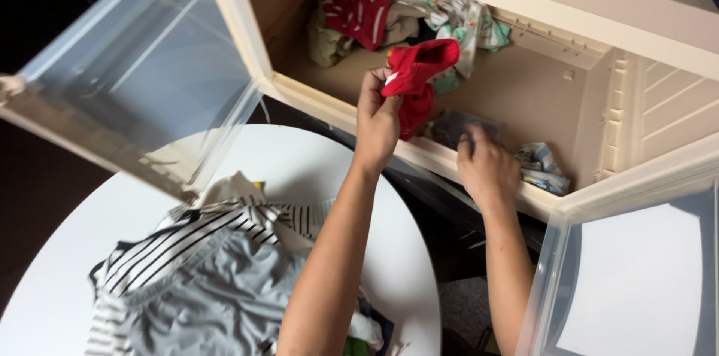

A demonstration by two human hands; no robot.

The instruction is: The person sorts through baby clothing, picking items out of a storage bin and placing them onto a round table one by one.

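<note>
A cream plastic cabinet (pixel 524 94) fills the top of the view, both clear doors swung wide, with a round white desk (pixel 314 169) below it and dark floor around. Right at the open front, a small red garment (pixel 414 79) is up in the air, pinched at its upper edge, the rest drooping down over the cabinet's front lip. That's the left hand (pixel 377 120) on it, grip closed tight on the red cloth, thumb and fingers bunching the fabric, forearm rising from the bottom of the view across the desk. Just beside it, the right hand (pixel 485 165) is over the front lip, fingers curled down onto a dark folded piece (pixel 457 125) lying on the cabinet floor; grip narrow, touching that piece, though whether it is truly gripping it I cannot tell. Near that hand, towards the right wall, sits a small pale printed bundle (pixel 541 165). Further back in the compartment, a heap of clothes: a red-and-white striped item (pixel 352 0), with pale green and white patterned pieces (pixel 460 19) beside it. The left clear door (pixel 142 64) hangs over the desk edge; the right clear door (pixel 636 274) stands at lower right. On the desk, a pile: a black-and-white striped top (pixel 176 240) and a grey garment (pixel 217 296) on it.
</note>
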